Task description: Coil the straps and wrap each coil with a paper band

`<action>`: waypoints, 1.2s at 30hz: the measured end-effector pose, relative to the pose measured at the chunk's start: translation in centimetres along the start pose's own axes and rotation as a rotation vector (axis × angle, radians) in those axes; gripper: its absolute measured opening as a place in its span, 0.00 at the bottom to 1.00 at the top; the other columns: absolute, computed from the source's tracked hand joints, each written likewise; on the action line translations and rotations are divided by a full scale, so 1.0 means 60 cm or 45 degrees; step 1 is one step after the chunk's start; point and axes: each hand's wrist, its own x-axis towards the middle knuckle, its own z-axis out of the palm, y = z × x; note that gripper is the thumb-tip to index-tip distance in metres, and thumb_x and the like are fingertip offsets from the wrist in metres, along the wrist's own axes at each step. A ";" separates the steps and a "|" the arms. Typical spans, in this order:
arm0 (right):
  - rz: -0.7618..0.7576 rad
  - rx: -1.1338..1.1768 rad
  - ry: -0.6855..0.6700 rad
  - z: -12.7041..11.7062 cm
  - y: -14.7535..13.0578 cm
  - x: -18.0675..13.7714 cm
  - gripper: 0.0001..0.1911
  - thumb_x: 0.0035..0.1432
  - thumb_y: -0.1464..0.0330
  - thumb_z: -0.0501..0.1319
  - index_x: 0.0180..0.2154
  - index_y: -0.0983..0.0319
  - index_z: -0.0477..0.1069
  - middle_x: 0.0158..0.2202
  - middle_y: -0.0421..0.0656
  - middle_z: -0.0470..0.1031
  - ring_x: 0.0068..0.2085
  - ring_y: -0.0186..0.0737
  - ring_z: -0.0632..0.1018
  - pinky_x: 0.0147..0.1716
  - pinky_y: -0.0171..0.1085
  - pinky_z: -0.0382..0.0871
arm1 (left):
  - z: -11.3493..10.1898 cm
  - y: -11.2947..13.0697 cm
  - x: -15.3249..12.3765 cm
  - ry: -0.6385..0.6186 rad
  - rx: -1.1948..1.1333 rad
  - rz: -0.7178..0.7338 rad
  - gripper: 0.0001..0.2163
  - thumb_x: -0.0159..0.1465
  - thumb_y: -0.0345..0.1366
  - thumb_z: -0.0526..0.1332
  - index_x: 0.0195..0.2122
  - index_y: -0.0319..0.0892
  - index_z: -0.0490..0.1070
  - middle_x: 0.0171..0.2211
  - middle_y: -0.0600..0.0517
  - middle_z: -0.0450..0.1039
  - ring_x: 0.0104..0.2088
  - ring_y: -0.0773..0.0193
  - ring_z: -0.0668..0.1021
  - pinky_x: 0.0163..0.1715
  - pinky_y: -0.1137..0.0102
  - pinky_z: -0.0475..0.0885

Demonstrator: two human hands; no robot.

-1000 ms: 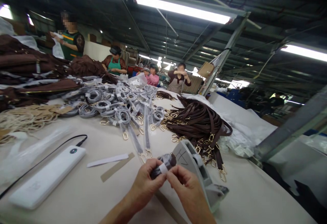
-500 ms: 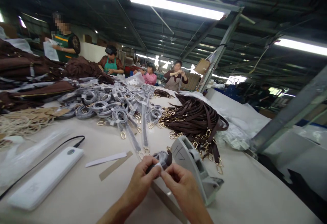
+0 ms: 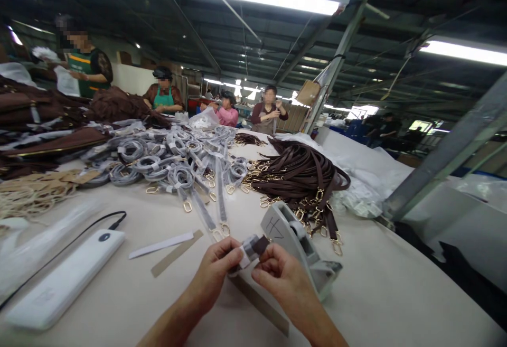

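Both my hands hold one small coiled brown strap wrapped in grey film (image 3: 253,246) just above the table. My left hand (image 3: 216,273) pinches its left side with thumb and fingers closed. My right hand (image 3: 277,275) is closed on its right side. Right behind the hands stands a grey tape dispenser (image 3: 295,241). Under my hands a long grey strip (image 3: 257,302) lies flat on the table.
A heap of wrapped grey straps (image 3: 178,159) and a pile of bare brown straps with gold clasps (image 3: 304,175) lie further back. A white power bank with black cable (image 3: 65,278) sits at left, beside paper strips (image 3: 162,245). Several people work at the far end.
The view has tilted slightly, shifting everything left and up. My hands have kept their hold on the wrapped strap and turned it a little between the fingers.
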 end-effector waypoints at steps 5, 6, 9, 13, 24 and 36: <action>0.059 0.169 0.039 0.012 0.012 0.016 0.15 0.42 0.64 0.71 0.31 0.62 0.69 0.26 0.39 0.76 0.28 0.38 0.76 0.28 0.34 0.66 | -0.001 -0.004 -0.003 -0.062 0.037 0.004 0.19 0.55 0.51 0.67 0.26 0.40 0.66 0.21 0.58 0.61 0.25 0.68 0.60 0.28 0.73 0.55; 0.068 0.192 0.034 0.013 0.014 0.018 0.16 0.41 0.63 0.72 0.30 0.62 0.69 0.26 0.39 0.77 0.28 0.39 0.77 0.29 0.34 0.67 | -0.001 -0.004 -0.004 -0.067 0.078 0.013 0.19 0.55 0.52 0.67 0.26 0.40 0.66 0.21 0.58 0.60 0.25 0.68 0.60 0.28 0.73 0.55; 0.029 0.214 0.043 0.014 0.022 0.020 0.17 0.42 0.62 0.72 0.31 0.62 0.70 0.27 0.39 0.76 0.28 0.40 0.76 0.30 0.35 0.67 | -0.002 0.001 -0.006 -0.071 0.235 0.054 0.19 0.57 0.52 0.65 0.26 0.40 0.67 0.23 0.57 0.60 0.27 0.67 0.61 0.29 0.72 0.56; -0.085 -0.049 0.225 0.010 0.034 0.017 0.12 0.46 0.62 0.70 0.30 0.61 0.72 0.24 0.36 0.72 0.26 0.38 0.71 0.28 0.34 0.63 | 0.003 0.005 -0.008 -0.032 0.463 0.191 0.13 0.62 0.46 0.61 0.31 0.41 0.72 0.29 0.54 0.66 0.33 0.62 0.68 0.37 0.69 0.61; -0.006 0.608 0.005 0.035 0.046 -0.007 0.16 0.45 0.64 0.71 0.39 0.59 0.81 0.36 0.42 0.81 0.41 0.47 0.78 0.50 0.44 0.69 | 0.015 0.003 -0.016 0.083 0.759 0.492 0.00 0.60 0.33 0.62 0.32 0.44 0.72 0.36 0.50 0.68 0.44 0.55 0.68 0.48 0.63 0.61; 0.144 1.043 -0.008 0.048 0.096 0.002 0.17 0.48 0.58 0.74 0.36 0.63 0.80 0.31 0.45 0.82 0.33 0.41 0.80 0.37 0.37 0.72 | 0.019 -0.022 -0.014 0.115 0.494 0.204 0.16 0.51 0.31 0.69 0.40 0.45 0.68 0.33 0.55 0.69 0.37 0.61 0.71 0.39 0.70 0.65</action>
